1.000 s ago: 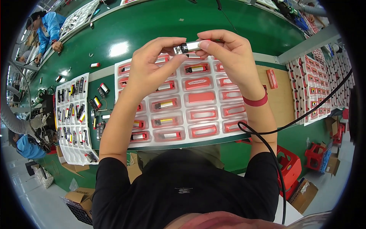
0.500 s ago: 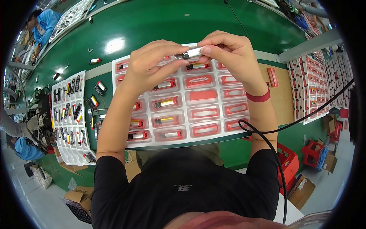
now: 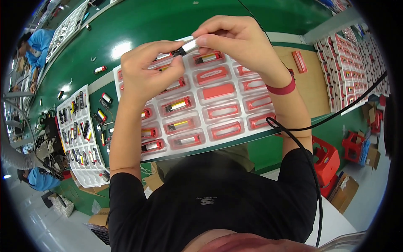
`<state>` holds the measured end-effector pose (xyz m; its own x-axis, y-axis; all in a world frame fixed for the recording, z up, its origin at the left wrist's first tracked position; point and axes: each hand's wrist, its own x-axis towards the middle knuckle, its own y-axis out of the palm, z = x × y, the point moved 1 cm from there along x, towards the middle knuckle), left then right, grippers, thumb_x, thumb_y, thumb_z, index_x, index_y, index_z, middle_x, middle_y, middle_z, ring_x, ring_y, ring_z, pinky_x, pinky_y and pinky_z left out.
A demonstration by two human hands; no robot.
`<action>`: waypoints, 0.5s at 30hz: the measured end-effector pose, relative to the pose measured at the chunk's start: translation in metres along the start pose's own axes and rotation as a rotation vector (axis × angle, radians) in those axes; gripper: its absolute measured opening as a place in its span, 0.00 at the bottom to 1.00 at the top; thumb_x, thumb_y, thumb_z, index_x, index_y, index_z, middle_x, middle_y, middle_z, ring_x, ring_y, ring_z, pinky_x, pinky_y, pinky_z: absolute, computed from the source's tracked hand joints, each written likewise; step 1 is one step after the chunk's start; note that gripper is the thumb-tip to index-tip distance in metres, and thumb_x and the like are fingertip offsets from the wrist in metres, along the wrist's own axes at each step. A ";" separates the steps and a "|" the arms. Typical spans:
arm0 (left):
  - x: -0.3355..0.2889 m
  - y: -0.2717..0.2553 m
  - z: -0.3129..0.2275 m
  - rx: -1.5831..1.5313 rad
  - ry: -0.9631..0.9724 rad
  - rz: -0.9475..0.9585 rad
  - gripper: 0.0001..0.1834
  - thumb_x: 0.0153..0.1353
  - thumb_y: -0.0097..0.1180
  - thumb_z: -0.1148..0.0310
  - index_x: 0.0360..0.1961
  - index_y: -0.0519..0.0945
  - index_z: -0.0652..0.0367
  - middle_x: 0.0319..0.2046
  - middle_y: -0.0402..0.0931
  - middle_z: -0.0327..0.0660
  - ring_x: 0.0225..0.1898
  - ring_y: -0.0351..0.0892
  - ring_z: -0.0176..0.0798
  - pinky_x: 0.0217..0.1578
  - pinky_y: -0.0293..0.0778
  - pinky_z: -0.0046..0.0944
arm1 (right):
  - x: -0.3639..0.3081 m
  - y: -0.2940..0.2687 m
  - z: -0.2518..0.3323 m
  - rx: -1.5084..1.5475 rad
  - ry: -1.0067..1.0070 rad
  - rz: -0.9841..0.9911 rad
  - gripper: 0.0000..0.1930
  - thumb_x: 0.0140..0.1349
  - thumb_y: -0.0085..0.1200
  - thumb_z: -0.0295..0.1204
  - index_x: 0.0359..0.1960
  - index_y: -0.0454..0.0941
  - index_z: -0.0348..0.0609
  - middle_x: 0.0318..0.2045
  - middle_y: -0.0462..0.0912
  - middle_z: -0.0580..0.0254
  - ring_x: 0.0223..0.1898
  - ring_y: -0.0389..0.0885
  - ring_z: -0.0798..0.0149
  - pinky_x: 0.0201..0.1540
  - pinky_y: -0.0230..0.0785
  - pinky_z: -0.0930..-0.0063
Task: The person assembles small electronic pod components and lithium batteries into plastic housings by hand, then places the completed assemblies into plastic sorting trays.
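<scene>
Both my hands hold one small battery cell (image 3: 190, 45), silver-white with a black circuit board (image 3: 179, 51) at one end, above the far side of a white moulded tray (image 3: 205, 122). My left hand (image 3: 147, 67) is closed at the board end, thumb and fingertips around it. My right hand (image 3: 235, 40) pinches the white end between thumb and fingers. Under them, the tray's pockets carry red plastic casings; some hold a battery, such as the casing with a yellow-banded cell (image 3: 177, 105). A plain red casing (image 3: 218, 91) shows a solid face. My fingers partly hide the held piece.
A second white tray (image 3: 86, 178) with battery assemblies stands left, loose batteries (image 3: 102, 115) beside it. A black cable (image 3: 331, 126) loops over my right forearm. Stacked trays (image 3: 350, 75) and a red piece (image 3: 299, 61) lie right. Co-workers in blue sit at far left.
Both hands have shifted left and a little farther away with the battery cell, which now slants more. The whole view has turned slightly. The grip looks the same.
</scene>
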<state>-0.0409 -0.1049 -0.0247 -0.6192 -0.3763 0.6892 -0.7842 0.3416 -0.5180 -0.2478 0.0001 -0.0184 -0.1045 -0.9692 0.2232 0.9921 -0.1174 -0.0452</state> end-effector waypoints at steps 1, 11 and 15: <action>0.001 0.002 0.000 0.009 -0.017 -0.019 0.11 0.48 0.66 0.77 0.35 0.89 0.63 0.31 0.89 0.43 0.32 0.89 0.38 0.36 0.83 0.34 | 0.000 -0.001 0.004 -0.056 0.022 0.008 0.09 0.65 0.65 0.27 0.42 0.87 0.34 0.34 0.88 0.61 0.36 0.87 0.72 0.40 0.81 0.79; -0.016 0.040 -0.005 -0.062 -0.423 0.551 0.18 0.58 0.68 0.65 0.47 0.83 0.62 0.47 0.81 0.44 0.47 0.80 0.43 0.49 0.76 0.43 | 0.002 -0.037 0.023 -0.239 0.076 -0.163 0.04 0.66 0.61 0.23 0.38 0.84 0.33 0.29 0.83 0.68 0.28 0.76 0.79 0.30 0.68 0.84; -0.035 0.058 0.003 0.158 -0.035 0.581 0.13 0.61 0.62 0.71 0.47 0.82 0.64 0.45 0.81 0.52 0.48 0.80 0.56 0.51 0.76 0.51 | 0.000 -0.043 0.022 -0.102 0.073 -0.111 0.05 0.67 0.60 0.22 0.41 0.84 0.33 0.31 0.84 0.67 0.29 0.78 0.78 0.32 0.70 0.84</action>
<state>-0.0642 -0.0748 -0.0806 -0.9469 -0.1953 0.2556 -0.3124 0.3689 -0.8754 -0.2889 0.0098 0.0053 -0.2213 -0.9618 0.1611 0.9624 -0.2421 -0.1235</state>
